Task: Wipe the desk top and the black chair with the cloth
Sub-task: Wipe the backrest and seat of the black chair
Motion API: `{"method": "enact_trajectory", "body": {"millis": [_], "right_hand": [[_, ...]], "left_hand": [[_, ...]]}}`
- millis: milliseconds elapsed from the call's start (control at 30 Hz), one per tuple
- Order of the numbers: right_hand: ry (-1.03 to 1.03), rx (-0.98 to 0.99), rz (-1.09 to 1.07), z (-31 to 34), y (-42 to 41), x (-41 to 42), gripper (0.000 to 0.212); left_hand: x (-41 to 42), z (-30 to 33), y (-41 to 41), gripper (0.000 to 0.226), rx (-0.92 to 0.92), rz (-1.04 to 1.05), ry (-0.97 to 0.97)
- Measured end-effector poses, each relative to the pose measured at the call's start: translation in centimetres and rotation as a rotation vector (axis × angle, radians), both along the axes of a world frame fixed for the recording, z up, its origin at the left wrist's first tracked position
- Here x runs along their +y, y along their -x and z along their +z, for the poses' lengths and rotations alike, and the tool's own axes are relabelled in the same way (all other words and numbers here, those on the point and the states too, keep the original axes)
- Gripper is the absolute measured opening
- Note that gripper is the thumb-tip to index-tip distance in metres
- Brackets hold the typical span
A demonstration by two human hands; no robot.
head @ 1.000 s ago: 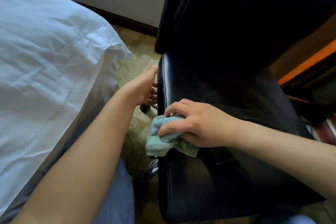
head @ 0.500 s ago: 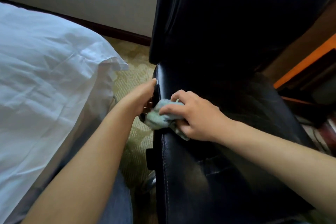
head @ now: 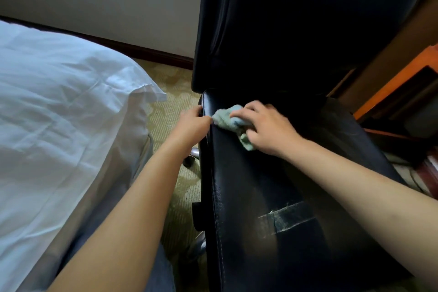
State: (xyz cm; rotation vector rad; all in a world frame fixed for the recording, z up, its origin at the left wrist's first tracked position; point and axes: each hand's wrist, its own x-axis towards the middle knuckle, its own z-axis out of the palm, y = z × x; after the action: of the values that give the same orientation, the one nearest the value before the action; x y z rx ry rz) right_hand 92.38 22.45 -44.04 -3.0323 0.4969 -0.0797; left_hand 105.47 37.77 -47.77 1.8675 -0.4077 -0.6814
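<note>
The right hand (head: 267,128) has its fingers curled over the small crumpled pale green cloth (head: 228,121) and presses it on the black leather chair's (head: 272,197) seat, close to the seat's 9 o'clock edge, up near the tall back. The left hand (head: 192,125) grips that same edge, thumb on top. At 9 o'clock, a narrow strip of yellow patterned carpet (head: 166,130) lies between the chair and the white rumpled bed sheet (head: 59,114).

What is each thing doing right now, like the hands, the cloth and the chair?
Left hand: grips the seat's left edge.
Right hand: presses the cloth down.
Crumpled pale green cloth: bunched on the seat's back left corner.
Black leather chair: upright, seat scuffed.
White bed sheet: wrinkled.
</note>
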Motion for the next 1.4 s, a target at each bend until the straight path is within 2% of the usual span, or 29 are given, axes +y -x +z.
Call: {"method": "enact_trajectory", "body": {"millis": [67, 167, 267, 400, 467, 533, 633, 733, 800, 933, 1133, 1267, 1400], "right_hand": [[-0.003, 0.017, 0.151, 0.2, 2.4, 1.0, 0.06], [0.029, 0.042, 0.245, 0.7, 4.9, -0.7, 0.058], [0.09, 0.065, 0.048, 0.4, 6.0, -6.0, 0.058], [-0.084, 0.009, -0.404, 0.2, 7.4, -12.8, 0.052], [-0.091, 0.027, -0.49, 0.2, 6.7, -12.5, 0.05], [-0.061, 0.053, -0.445, 0.4, 4.5, -9.3, 0.054], [-0.028, 0.026, -0.268, 0.2, 0.8, -2.7, 0.061], [0.035, -0.008, -0.089, -0.1, -1.4, 2.1, 0.056], [0.034, -0.009, -0.041, 0.3, -1.6, 2.2, 0.055], [0.02, 0.048, -0.074, 0.6, 0.6, -2.7, 0.058], [-0.092, 0.06, -0.424, 1.1, 7.2, -12.6, 0.047], [-0.046, 0.131, -0.438, 1.8, 4.5, -10.3, 0.051], [-0.023, 0.084, -0.216, 1.5, -2.2, -2.6, 0.054]], "left_hand": [[-0.4, 0.0, 0.3, 0.052, -0.19, -0.003, -0.009], [-1.0, 0.4, 0.9, 0.053, -0.32, 0.006, 0.03], [-1.1, 0.7, 1.4, 0.049, -0.35, -0.012, 0.065], [-0.7, 0.8, 2.1, 0.043, -0.351, -0.028, 0.08], [-0.4, 0.7, 2.4, 0.042, -0.373, -0.036, 0.071], [-0.4, 0.6, 2.3, 0.042, -0.399, -0.037, 0.058], [-0.9, 0.5, 1.8, 0.045, -0.41, -0.029, 0.033], [-1.2, 0.7, 1.6, 0.054, -0.379, 0.012, -0.001], [-1.3, 0.8, 1.5, 0.058, -0.367, 0.029, -0.009], [-1.8, 0.7, 1.6, 0.054, -0.379, 0.039, -0.044], [-2.7, 0.9, 2.2, 0.054, -0.473, 0.011, -0.111], [-2.9, 1.0, 2.9, 0.059, -0.496, -0.038, -0.162], [-3.1, 1.0, 2.9, 0.06, -0.498, 0.0, -0.12]]}}
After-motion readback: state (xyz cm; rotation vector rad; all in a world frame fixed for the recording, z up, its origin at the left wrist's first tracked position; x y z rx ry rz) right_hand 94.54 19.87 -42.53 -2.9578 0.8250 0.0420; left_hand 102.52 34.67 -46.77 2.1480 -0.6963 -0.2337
